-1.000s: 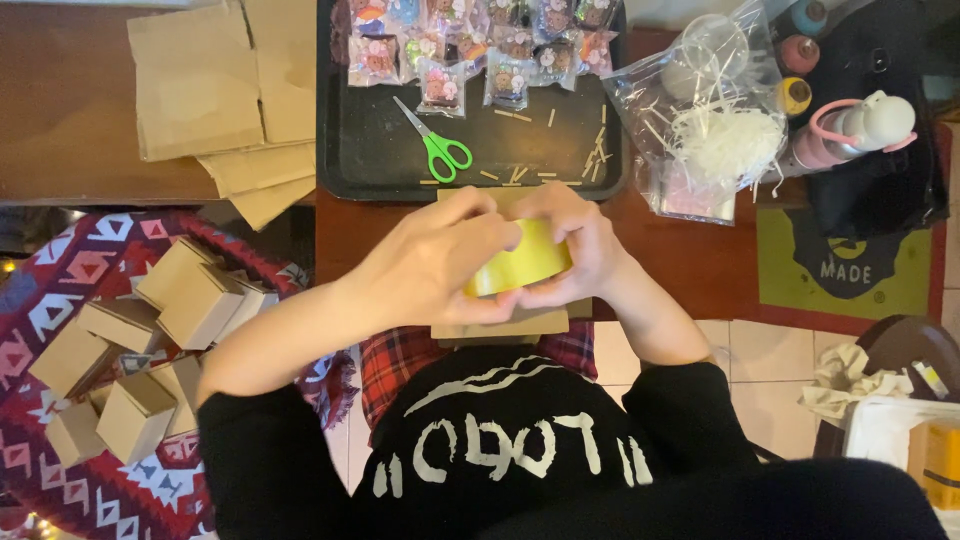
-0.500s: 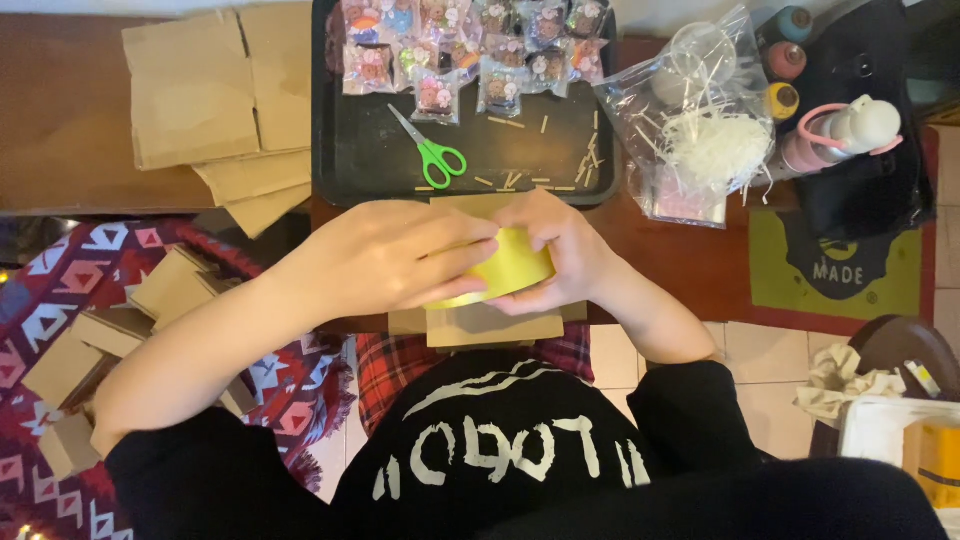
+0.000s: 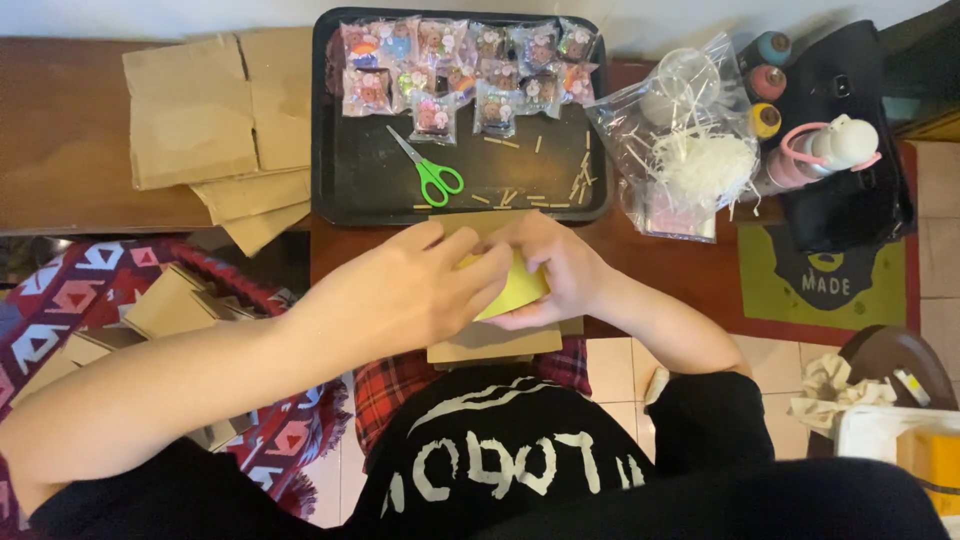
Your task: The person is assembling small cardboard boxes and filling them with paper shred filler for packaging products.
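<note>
Both my hands close around a small yellow paper piece [image 3: 518, 288] just above my lap. My left hand [image 3: 405, 295] covers its left side, fingers reaching over the top. From the right, my right hand [image 3: 560, 270] cups it. Under the hands lies a flat brown cardboard piece [image 3: 495, 343] at the edge of the dark wooden table [image 3: 690, 270]. Most of the yellow piece is hidden by my fingers.
A black tray [image 3: 360, 190] holds green scissors [image 3: 430, 172], several small wrapped toys [image 3: 455, 70] and paper slivers. A clear bag of white shredded paper [image 3: 690, 150] lies right of it. Flat brown cardboard sheets [image 3: 215, 120] lie left; folded brown boxes [image 3: 165, 300] sit on a patterned rug.
My hands with the yellow piece have stayed in place, fingers shifting slightly over it. The view has drifted a little, so the boxes at left sit lower in frame.
</note>
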